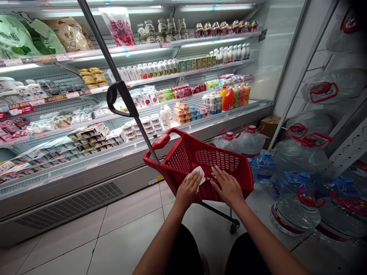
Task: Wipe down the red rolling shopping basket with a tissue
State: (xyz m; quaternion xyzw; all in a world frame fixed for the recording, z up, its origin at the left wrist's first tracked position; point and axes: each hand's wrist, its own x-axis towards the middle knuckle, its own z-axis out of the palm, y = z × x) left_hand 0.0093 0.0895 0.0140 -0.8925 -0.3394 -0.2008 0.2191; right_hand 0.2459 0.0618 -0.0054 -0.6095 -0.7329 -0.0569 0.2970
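Note:
A small red plastic shopping cart (172, 175) stands right in front of me, with slotted basket walls and a wheel under its frame. My left hand (188, 189) presses a crumpled white tissue (201, 175) against the cart's near rim, fingers laid over it. To the right, my right hand (228, 185) is at the same rim with its fingers stretched out and nothing in it. The palm side of each hand is hidden. A dark pole with a black loop handle (122, 99) rises from the cart's handle end and leans to the upper left.
Behind the cart runs an open refrigerated display (126, 152) stocked with bottles, tubs and packs. Large water jugs with red handles (296, 214) and several blue-capped bottles (265, 166) crowd the floor at right. Pale floor tiles (132, 233) lie at left.

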